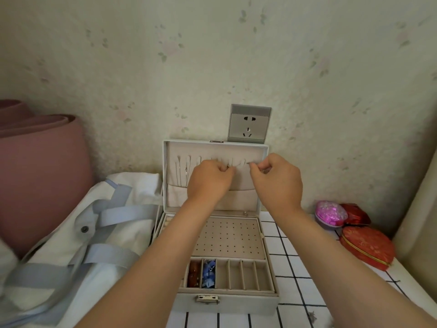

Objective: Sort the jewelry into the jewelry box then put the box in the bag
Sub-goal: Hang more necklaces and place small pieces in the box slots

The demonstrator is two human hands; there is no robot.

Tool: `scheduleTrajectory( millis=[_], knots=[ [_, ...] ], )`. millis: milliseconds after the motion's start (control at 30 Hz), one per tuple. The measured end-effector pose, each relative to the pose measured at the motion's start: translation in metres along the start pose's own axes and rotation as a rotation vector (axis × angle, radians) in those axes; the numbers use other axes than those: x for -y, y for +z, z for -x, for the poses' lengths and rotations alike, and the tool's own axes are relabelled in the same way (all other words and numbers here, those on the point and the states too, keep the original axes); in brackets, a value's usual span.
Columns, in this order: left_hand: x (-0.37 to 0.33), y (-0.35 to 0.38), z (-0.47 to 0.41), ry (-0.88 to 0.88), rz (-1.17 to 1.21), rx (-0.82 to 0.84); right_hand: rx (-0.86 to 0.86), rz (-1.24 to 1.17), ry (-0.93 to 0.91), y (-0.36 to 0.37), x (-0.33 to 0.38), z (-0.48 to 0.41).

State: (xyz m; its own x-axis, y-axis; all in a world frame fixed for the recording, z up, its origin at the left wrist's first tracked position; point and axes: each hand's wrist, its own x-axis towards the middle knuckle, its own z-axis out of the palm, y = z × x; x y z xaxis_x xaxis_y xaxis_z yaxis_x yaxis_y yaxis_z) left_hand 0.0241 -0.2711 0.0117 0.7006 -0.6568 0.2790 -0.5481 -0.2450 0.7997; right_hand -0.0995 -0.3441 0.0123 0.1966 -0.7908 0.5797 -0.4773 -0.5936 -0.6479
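Head — left hand (209, 180), right hand (277, 178) pinch chain (248, 163).

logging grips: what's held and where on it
The left hand and right hand each pinch a thin metallic piece, likely a necklace, by its ends; too small to confirm.

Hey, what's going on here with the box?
A person is hanging jewelry in the open jewelry box. The left hand and right hand are up at the hooks in the lid, each pinching what looks like a thin chain. Two front compartments already hold a brown piece and a blue piece. The bag lies left of the box, which is not yet inside it.
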Motion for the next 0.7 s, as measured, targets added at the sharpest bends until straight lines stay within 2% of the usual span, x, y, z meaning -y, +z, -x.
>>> scheduleTrajectory(
  millis=[200,300,367,400,467,567,700],
  knots=[
    [-0.001,-0.01,0.006,-0.001,-0.022,0.044,0.205,-0.027,0.047,0.002,0.0,0.006],
    [0.0,-0.01,0.011,-0.03,-0.062,0.158,0.292,0.018,0.066,0.001,0.002,0.007],
    [-0.002,-0.01,0.014,-0.033,0.021,0.255,0.408,0.027,0.059,0.0,0.006,0.006],
    [-0.005,-0.011,0.016,-0.036,0.083,0.292,0.484,-0.003,0.078,-0.001,0.009,0.006],
    [-0.009,-0.015,0.017,-0.024,0.173,0.324,0.617,-0.199,0.226,-0.004,0.016,0.006],
    [-0.011,-0.024,0.018,0.0,0.248,0.341,0.714,-0.441,0.465,-0.012,0.021,0.005],
    [-0.008,-0.03,0.024,0.056,0.192,0.493,0.835,-0.585,0.54,-0.014,0.022,0.005]
  ],
)
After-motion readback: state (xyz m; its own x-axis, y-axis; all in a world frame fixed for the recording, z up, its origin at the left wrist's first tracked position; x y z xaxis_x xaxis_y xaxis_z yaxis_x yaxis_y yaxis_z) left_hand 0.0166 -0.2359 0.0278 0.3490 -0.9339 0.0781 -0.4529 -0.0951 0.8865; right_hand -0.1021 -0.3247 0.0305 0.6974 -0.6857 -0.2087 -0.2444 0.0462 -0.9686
